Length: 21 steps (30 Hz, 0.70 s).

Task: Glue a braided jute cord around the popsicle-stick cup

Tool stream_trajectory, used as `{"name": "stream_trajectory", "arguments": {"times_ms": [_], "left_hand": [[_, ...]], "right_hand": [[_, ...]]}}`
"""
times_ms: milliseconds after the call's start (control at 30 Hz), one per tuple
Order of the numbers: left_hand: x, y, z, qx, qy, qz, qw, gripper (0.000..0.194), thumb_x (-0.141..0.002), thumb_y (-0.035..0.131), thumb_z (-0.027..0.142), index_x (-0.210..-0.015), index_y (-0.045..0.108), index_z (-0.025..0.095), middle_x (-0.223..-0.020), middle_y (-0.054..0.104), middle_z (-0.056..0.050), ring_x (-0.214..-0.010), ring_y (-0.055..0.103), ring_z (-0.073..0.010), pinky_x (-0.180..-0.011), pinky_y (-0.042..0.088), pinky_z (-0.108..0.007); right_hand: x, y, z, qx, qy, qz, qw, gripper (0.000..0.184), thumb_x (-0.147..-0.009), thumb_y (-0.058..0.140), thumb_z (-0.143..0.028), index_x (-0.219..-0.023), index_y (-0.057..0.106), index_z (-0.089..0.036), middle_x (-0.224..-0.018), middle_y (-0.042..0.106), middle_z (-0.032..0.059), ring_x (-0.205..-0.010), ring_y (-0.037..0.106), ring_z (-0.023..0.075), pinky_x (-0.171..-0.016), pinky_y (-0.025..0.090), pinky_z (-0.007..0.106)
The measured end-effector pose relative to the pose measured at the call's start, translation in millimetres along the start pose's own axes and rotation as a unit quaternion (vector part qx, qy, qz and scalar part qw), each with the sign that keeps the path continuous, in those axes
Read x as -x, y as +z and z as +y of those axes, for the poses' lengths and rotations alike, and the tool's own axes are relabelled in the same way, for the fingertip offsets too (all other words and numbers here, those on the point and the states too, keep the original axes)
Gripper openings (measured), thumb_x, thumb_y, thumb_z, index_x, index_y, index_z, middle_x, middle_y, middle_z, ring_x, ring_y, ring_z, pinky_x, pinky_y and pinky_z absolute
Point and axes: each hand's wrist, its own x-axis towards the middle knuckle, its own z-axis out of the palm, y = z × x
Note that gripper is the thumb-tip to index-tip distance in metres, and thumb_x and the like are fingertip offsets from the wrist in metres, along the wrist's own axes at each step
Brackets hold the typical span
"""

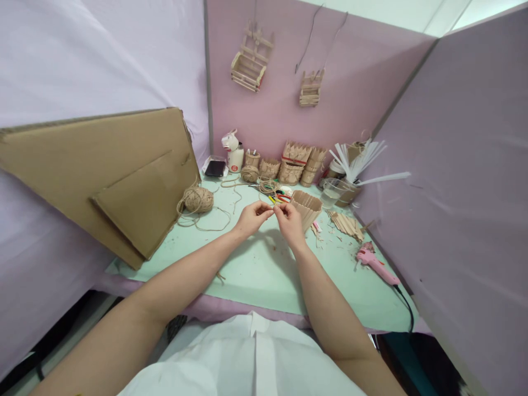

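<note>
Above the middle of the table, my left hand (253,216) and my right hand (290,223) meet, fingertips almost touching. Both are closed in a pinch. Whatever lies between the fingers is too small to make out. Just beyond my right hand stands a box of upright wooden sticks (306,205), partly covered by that hand. Tools with red handles (283,197) and yellow handles lie behind my fingertips, next to a loose coil of twine (269,185). A ball of twine (198,199) with trailing loops rests to the left of my left hand.
A pink glue gun (377,265) lies at right, its cord over the edge. Wooden sticks (346,224) are piled near a clear cup (331,192). White strips (358,162) stick out behind it. Finished stick containers (291,171) line the back. A cardboard panel (136,176) leans at left.
</note>
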Motion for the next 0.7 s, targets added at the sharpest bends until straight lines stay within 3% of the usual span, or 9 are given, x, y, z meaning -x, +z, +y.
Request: {"name": "stream_trajectory", "arguments": {"times_ms": [500,700], "left_hand": [[-1.4,0.6,-1.0,-0.012,-0.016,0.031,0.999,0.026,-0.066,0.068,0.038,-0.073,0.064,0.013,-0.073,0.066,-0.004,-0.070,0.056,-0.0141,-0.069,0.045,-0.028],[-1.6,-0.1,3.8,0.038,-0.064,0.036,0.997,0.023,-0.063,0.069,0.035,-0.070,0.064,0.013,-0.068,0.063,-0.001,-0.067,0.054,-0.0126,-0.066,0.042,-0.027]], "right_hand": [[0.7,-1.8,0.1,0.020,-0.009,0.001,1.000,0.024,-0.077,0.058,-0.040,-0.078,0.070,-0.019,-0.082,0.068,0.0059,-0.079,0.059,0.0213,-0.074,0.043,0.034],[0.5,0.7,5.7,0.008,0.003,-0.016,1.000,0.026,-0.078,0.056,-0.041,-0.081,0.070,-0.020,-0.080,0.068,0.0059,-0.078,0.058,0.0214,-0.070,0.044,0.033]]}}
